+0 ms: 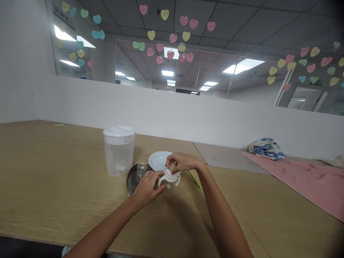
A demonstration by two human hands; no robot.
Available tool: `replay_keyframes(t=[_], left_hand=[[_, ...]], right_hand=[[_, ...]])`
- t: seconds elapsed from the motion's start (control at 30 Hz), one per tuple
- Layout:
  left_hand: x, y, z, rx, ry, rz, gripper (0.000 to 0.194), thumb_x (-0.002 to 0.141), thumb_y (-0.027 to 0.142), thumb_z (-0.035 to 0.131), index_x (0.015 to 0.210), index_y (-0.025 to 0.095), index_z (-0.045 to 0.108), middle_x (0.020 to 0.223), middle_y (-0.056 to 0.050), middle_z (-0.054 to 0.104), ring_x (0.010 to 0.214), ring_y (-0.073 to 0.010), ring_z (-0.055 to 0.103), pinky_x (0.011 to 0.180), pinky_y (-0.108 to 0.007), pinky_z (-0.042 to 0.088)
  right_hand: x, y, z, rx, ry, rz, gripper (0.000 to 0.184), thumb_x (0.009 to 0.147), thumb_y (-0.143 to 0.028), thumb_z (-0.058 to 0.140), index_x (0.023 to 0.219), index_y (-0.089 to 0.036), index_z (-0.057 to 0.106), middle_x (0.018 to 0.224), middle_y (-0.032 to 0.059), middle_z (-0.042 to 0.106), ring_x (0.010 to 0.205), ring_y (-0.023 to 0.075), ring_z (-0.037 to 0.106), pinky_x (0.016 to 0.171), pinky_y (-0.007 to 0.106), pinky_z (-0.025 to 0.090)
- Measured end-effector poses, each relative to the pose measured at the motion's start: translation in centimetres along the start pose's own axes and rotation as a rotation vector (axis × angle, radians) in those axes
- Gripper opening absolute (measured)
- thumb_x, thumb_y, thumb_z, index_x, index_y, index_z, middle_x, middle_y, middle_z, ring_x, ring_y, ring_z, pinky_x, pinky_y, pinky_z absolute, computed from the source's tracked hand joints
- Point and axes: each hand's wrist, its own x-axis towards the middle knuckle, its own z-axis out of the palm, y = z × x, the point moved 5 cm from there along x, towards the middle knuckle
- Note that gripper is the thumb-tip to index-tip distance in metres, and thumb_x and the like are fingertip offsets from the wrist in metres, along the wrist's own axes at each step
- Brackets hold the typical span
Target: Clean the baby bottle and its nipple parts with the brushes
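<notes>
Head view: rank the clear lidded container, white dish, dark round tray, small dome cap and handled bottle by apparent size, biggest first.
1. Clear plastic cylindrical container with white lid
2. Round white dish and dark metal round tray: too alike to rank
3. Small clear plastic dome cap

White-handled baby bottle: hands hide it, unranked

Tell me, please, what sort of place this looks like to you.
It is probably an office: a long wooden desk, paper hearts stuck on a glass partition, and panel ceiling lights.
</notes>
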Motion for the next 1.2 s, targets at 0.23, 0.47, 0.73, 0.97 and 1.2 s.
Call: replay_keyframes(t=[0.23,0.47,0.73,0.97,1.2], left_hand=[[-0.1,0.7,0.1,0.043,-0.021,-0.003,0.037,0.081,0.035,0.051,0.114,0.019,0.049,0.093,-0.005,0.066,0.087,-0.0223,0.057,0.083,-0.036,0.039],[-0.1,0.6,0.9,0.106,0.048,-0.024,0.048,0.074,0.052,0.059,0.11,0.02,0.054,0.092,-0.005,0.068,0.087,-0.0239,0.059,0.086,-0.04,0.036],[-0.2,0.6,1.2,0.131,0.099,-0.028,0.039,0.074,0.05,0.06,0.1,0.02,0.058,0.076,-0.001,0.066,0.076,-0.0215,0.06,0.082,-0.039,0.038],[-0.1,0.6,0.9,0.128,0.102,-0.031,0.036,0.072,0.043,0.063,0.099,0.02,0.058,0.08,-0.002,0.068,0.079,-0.0224,0.061,0.079,-0.039,0.04],[-0.1,0.8,0.6,0.142,0.109,-0.022,0.037,0.072,0.042,0.061,0.103,0.021,0.057,0.083,-0.002,0.069,0.08,-0.0229,0.062,0.078,-0.039,0.041]], right_hand=[[-0.1,-0.1,-0.6,-0.064,0.072,0.084,0.029,0.059,-0.026,0.071,0.084,-0.018,0.058,0.089,0.0005,0.059,0.073,0.0126,0.053,0.058,0.02,0.038],[0.0,0.2,-0.1,-0.045,0.1,0.23,0.035,0.064,-0.037,0.068,0.091,-0.018,0.056,0.082,0.0023,0.063,0.052,0.0112,0.057,0.046,0.02,0.037],[0.1,-2.8,0.3,-0.364,0.175,0.361,0.022,0.082,-0.029,0.05,0.086,-0.013,0.064,0.079,0.0127,0.069,0.068,0.021,0.066,0.059,0.026,0.041],[-1.4,-1.6,0.0,-0.081,0.101,0.283,0.031,0.076,-0.031,0.055,0.103,-0.015,0.055,0.065,0.0029,0.067,0.051,0.0135,0.06,0.049,0.021,0.04],[-1.8,-1.1,-0.6,0.029,0.076,0.227,0.018,0.072,-0.02,0.051,0.086,-0.012,0.059,0.061,0.003,0.065,0.048,0.0099,0.056,0.044,0.017,0.039]])
